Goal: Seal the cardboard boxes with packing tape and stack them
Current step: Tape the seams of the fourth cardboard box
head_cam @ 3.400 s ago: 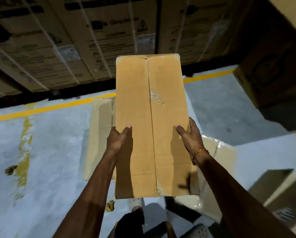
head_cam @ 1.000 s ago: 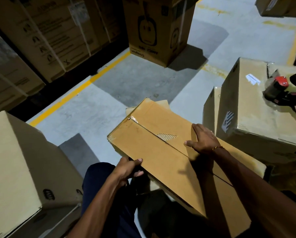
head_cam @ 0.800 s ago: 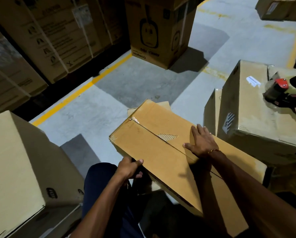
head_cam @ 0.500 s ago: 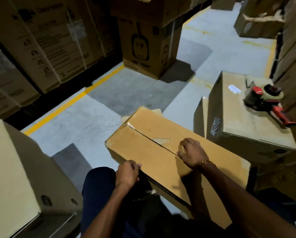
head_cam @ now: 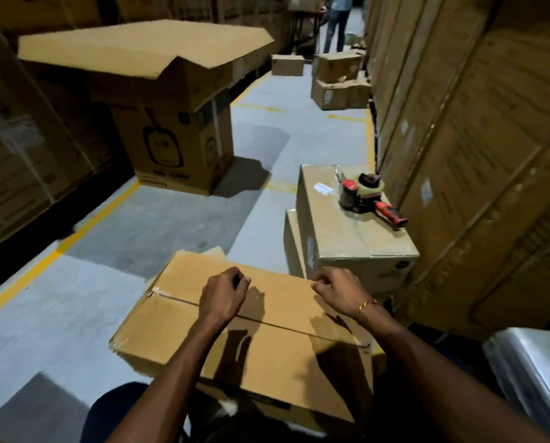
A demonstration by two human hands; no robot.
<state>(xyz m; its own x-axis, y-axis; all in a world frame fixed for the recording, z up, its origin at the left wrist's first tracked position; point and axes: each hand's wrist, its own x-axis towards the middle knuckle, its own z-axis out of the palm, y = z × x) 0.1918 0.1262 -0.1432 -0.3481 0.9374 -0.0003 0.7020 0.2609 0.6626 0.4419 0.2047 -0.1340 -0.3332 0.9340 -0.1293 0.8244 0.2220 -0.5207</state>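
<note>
Left hand: the left hand point(head_cam: 224, 294) sits over the top of the cardboard box point(head_cam: 251, 330), knuckles up, fingers curled in with the tips at the far flap; nothing visible inside the curl, and I cannot tell whether it pinches the flap edge.
Right hand: the right hand point(head_cam: 339, 290) is likewise curled at the box's far edge, to the right of the left one (a thin bracelet point(head_cam: 366, 306) circles its wrist); whether it holds anything is unclear.
Cardboard box: directly beneath both hands, its two top flaps meeting in a seam point(head_cam: 267, 324) that runs under the left wrist.
Tape dispenser: the tape dispenser point(head_cam: 367, 195) lies beyond the right hand, on a second box point(head_cam: 350, 231), red handle pointing right.
Open carton: a large carton point(head_cam: 174, 148) with raised flaps stands on the floor point(head_cam: 158, 225), far beyond the left hand.
</note>
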